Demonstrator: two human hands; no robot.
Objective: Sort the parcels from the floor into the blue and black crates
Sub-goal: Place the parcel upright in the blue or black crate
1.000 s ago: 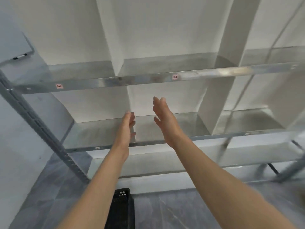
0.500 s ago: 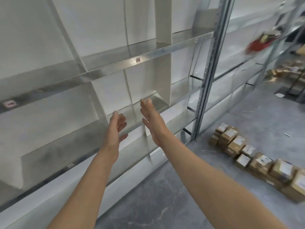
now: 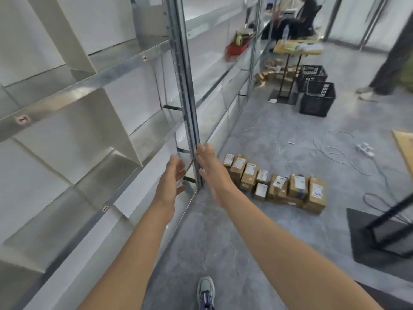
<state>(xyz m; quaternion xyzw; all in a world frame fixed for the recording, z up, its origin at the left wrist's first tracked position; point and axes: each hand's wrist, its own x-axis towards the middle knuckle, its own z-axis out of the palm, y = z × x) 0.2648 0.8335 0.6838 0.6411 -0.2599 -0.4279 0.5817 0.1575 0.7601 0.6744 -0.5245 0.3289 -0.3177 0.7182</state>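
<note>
Several brown cardboard parcels with white labels lie in a row on the grey floor, ahead and to the right of my hands. Two black crates stand further back near a small table; no blue crate is in view. My left hand and my right hand are stretched out in front of me with fingers straight and palms facing each other. Both hold nothing. They hover in front of a metal shelf post, short of the parcels.
Metal shelving with white dividers runs along the left. A red tray sits on a far shelf. White cables and a power strip lie on the floor right. A black stand base is at right. A seated person is far back.
My view has swung right from the shelves toward the floor; the parcels and black crates have come into sight. Both hands stay open and held out together.
</note>
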